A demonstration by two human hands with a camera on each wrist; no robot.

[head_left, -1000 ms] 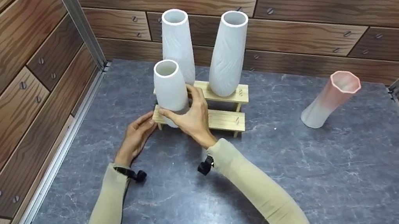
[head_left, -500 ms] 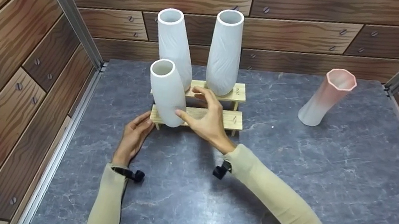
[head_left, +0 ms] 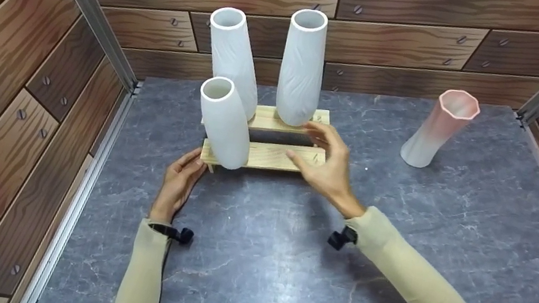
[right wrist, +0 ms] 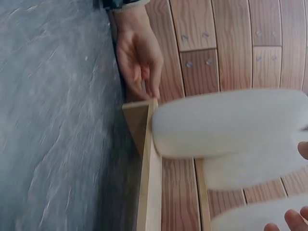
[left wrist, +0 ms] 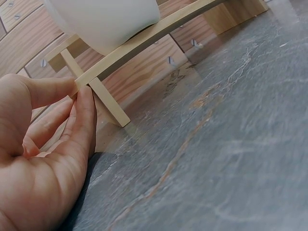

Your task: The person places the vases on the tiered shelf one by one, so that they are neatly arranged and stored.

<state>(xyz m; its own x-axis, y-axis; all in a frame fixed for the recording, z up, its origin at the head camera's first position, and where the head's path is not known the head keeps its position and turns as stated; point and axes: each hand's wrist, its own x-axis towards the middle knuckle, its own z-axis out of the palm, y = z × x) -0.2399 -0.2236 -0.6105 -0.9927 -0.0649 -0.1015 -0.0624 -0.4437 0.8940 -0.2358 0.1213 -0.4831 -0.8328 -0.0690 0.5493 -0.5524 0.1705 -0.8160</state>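
Observation:
A small two-step wooden stand (head_left: 274, 156) bears three white vases. The smooth front vase (head_left: 224, 126) stands on the left of the lower step. Two taller textured ones, the back left vase (head_left: 234, 63) and the back right vase (head_left: 302, 71), stand on the upper step. My left hand (head_left: 175, 183) pinches the lower step's left end; in the left wrist view its thumb and fingers (left wrist: 85, 113) meet at the corner by the leg. My right hand (head_left: 330, 168) holds nothing, its fingers spread by the right part of the stand, partly covering it.
A pink and white vase (head_left: 438, 131) with a faceted rim stands on the dark marbled tabletop (head_left: 253, 261), well to the right. Wood-patterned panels (head_left: 404, 38) enclose the back and both sides, with metal posts at the corners.
My right hand has let go of the front white vase and moved right along the lower step. The vase stays on the step. My left hand keeps its place at the stand's left end.

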